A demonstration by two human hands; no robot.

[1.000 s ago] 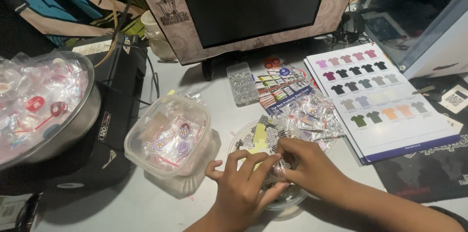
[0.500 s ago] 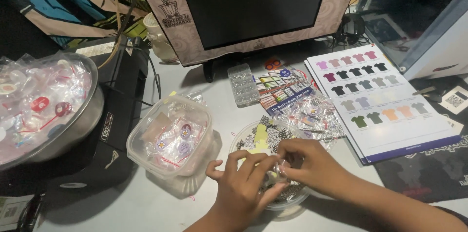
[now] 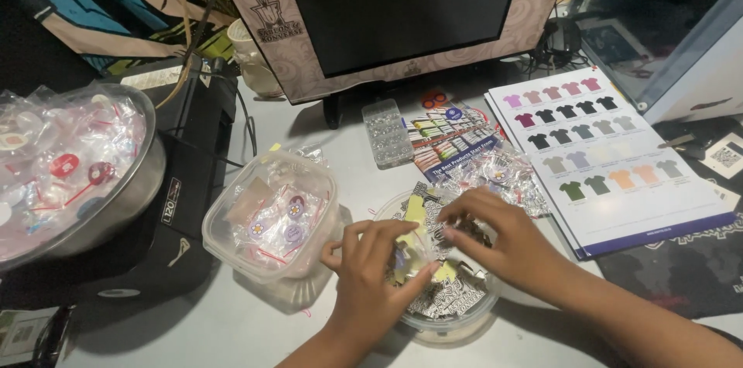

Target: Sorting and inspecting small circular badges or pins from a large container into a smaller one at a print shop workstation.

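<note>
Head cam: both hands, left [image 3: 370,279] & right [image 3: 495,240], pinch a small packet [image 3: 414,256] over round tub [image 3: 453,321] near worktop [image 3: 232,329] front edge; tub w/ packets could tip if nudged.

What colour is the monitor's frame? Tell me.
The monitor's frame is pale pink-beige with a faint swirl pattern, seen in the head view.

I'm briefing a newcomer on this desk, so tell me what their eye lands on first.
Both hands, the left hand and right hand, dig into a round clear tub of small printed pieces at centre bottom. At far left, a metal bowl heaped with wrapped badges; at right, a shirt colour chart.
</note>
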